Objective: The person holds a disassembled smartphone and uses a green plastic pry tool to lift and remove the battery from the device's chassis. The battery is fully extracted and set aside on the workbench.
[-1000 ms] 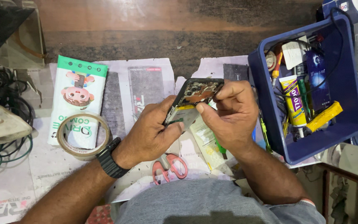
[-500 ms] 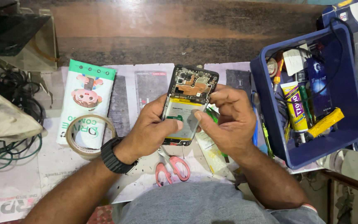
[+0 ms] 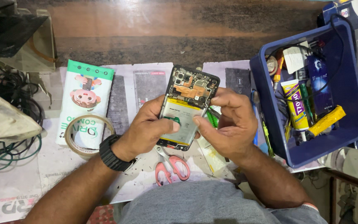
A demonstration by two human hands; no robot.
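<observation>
Showing an opened smartphone (image 3: 188, 108), back cover off, held above the papered bench: left hand (image 3: 150, 128) cradles its edge, thumb on the battery (image 3: 179, 118); right hand (image 3: 228, 122) pinches the opposite rim. Light, rigid, probably fragile inside; best gripped by the frame.

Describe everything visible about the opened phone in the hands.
The opened phone has no back cover: a black frame around a pale battery, with copper-coloured parts and camera modules at its far end. It is held above the table, tilted slightly. The left hand grips its left edge, thumb on the battery; the right hand pinches its right edge.
</observation>
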